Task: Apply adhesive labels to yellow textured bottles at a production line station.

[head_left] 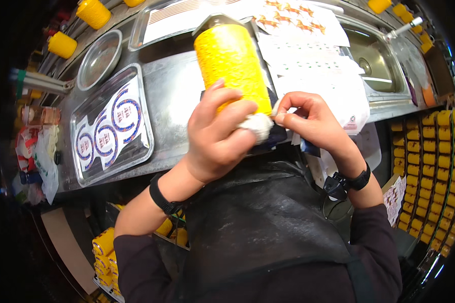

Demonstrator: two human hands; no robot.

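A yellow cylinder (230, 60) with a rough, bumpy surface lies lengthwise in front of me, its far end against a grey metal fitting (217, 21). My left hand (215, 131) is closed over its near end, fingertips on the yellow side. Between those fingers and the thumb bulges a white wad (258, 127), perhaps cloth or sponge. My right hand (308, 118) pinches thumb and forefinger together at the cylinder's near right edge. A small pale bit shows by those fingertips; its kind cannot be made out. Dark cloth (278, 135) lies beneath.
To the left, a clear tray (149, 144) holds decal sheets with blue curved bands; a round bowl (100, 59) stands behind it. Printed sheets (313, 65) cover the bench at right, beside a metal sink (379, 65). Racks of yellow cylinders (429, 171) stand lower right.
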